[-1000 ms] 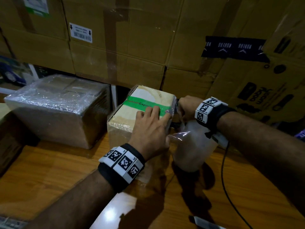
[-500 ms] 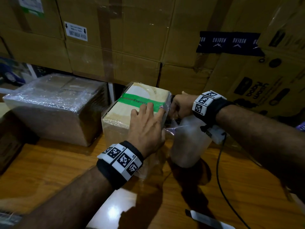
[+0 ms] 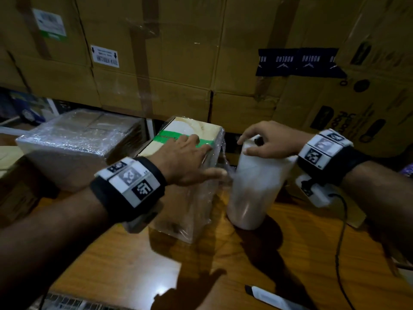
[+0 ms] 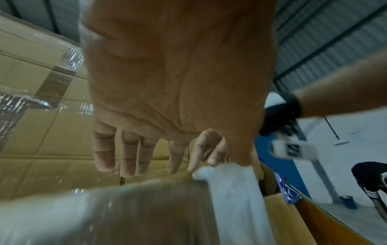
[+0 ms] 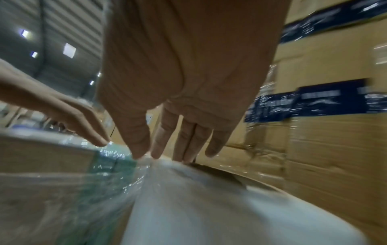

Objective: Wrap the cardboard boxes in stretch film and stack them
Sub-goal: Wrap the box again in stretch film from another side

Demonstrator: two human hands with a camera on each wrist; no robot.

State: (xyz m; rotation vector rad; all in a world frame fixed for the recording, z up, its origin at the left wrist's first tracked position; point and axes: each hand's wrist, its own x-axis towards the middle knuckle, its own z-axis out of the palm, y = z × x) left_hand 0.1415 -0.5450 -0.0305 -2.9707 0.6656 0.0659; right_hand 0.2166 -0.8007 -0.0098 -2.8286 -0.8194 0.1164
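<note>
A small cardboard box (image 3: 190,128) with a green tape band stands on the wooden table (image 3: 290,253), partly covered in clear film. My left hand (image 3: 190,157) lies flat on its top, fingers straight, thumb down the right side on the film. In the left wrist view, the fingers (image 4: 125,157) reach over the blurred box (image 4: 125,199). Just right of the box the white stretch film roll (image 3: 254,189) stands upright. My right hand (image 3: 263,142) grips its top end. A strip of film (image 3: 223,162) runs from the roll to the box. The right wrist view shows fingertips (image 5: 184,149) on the roll (image 5: 209,207).
A larger box (image 3: 73,142) wrapped in film sits to the left. A wall of big cardboard cartons (image 3: 178,63) rises right behind. A white-handled cutter (image 3: 266,296) lies near the table's front edge. A black cable (image 3: 342,220) trails from my right wrist.
My right hand has brought the roll away from the box's far right corner, nearer and to the right. The left hand stays on the box top, its thumb now spread down the side.
</note>
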